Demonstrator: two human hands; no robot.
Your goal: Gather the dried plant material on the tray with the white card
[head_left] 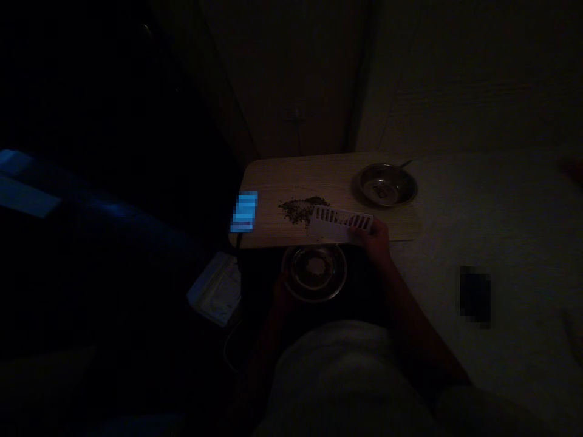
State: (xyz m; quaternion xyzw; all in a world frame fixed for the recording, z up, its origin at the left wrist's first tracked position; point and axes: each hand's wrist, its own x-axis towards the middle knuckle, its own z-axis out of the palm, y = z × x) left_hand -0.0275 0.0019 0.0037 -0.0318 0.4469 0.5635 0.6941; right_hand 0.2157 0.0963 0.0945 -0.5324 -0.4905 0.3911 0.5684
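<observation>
In dim light, my right hand is closed on a flat white slotted plastic piece, its row of slots facing away from me. The piece rests at the near side of a wooden board or tabletop, beside a loose pile of dark and pale bits. Below the near edge, my left hand grips the left rim of a round metal bowl. Something pale lies in the middle of that bowl; I cannot make out what. The left fingers are mostly in shadow.
A second metal bowl with a handle sticking over its rim stands at the tabletop's back right. A lit blurred screen sits at the left edge. A pale box is lower left. A light surface lies to the right, bearing a dark blurred object.
</observation>
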